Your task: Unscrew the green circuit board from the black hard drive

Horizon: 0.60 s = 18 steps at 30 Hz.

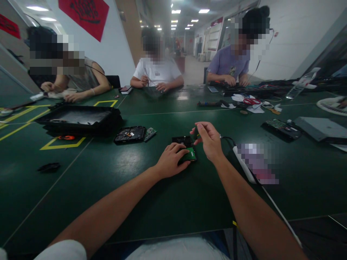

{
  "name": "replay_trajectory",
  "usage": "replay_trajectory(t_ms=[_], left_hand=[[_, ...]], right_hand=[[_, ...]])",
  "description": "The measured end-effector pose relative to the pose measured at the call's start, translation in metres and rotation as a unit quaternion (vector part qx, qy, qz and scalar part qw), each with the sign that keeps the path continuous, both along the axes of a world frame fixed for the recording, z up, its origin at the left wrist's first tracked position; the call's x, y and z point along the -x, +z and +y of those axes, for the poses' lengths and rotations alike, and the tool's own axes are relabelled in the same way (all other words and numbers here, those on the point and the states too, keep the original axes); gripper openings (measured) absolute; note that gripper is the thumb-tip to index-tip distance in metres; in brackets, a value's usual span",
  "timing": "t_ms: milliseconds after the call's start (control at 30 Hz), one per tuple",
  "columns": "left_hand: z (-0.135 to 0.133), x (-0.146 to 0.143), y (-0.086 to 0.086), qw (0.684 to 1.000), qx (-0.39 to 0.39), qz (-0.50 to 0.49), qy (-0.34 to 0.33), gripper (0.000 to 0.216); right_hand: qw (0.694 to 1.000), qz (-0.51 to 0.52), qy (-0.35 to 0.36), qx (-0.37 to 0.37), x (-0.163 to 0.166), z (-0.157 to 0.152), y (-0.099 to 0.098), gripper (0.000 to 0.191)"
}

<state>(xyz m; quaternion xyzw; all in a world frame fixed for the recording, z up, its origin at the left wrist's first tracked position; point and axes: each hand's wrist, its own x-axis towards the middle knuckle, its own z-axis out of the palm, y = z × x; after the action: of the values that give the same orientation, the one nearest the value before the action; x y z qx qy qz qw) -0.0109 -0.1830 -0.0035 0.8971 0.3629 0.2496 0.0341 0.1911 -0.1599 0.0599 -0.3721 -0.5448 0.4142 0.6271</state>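
A hard drive point(182, 140) with a green circuit board point(192, 154) lies on the green table in front of me. My left hand point(173, 160) holds it down, fingers over its near left part and thumb along the near edge. Pinched upright in my right hand point(208, 139) is a dark-handled screwdriver point(195, 133), just above the drive's right side. Its tip is too small to make out. Left of the drive lie another hard drive point(130, 135), underside up, and a small loose circuit board point(150, 134).
A black plastic casing point(81, 117) stands at the left, with a small black part point(48, 167) nearer me. On the right are a phone point(255, 162) with a cable, a further drive point(282, 130) and a grey box point(322, 129). Several people work across the table.
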Motion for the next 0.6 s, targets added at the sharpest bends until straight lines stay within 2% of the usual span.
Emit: replay_trajectory(t_ms=[267,600], left_hand=[[0.0004,-0.0002,0.0002,1.0,-0.001,0.001,0.001,0.043],[0.0011,0.0005,-0.0011,1.0,0.003,-0.005,-0.005,0.043]], right_hand=[[1.0,0.001,-0.011,-0.012,-0.0016,0.0045,-0.0089,0.04],[1.0,0.011,0.009,0.014,0.0005,0.0021,-0.0033,0.042]])
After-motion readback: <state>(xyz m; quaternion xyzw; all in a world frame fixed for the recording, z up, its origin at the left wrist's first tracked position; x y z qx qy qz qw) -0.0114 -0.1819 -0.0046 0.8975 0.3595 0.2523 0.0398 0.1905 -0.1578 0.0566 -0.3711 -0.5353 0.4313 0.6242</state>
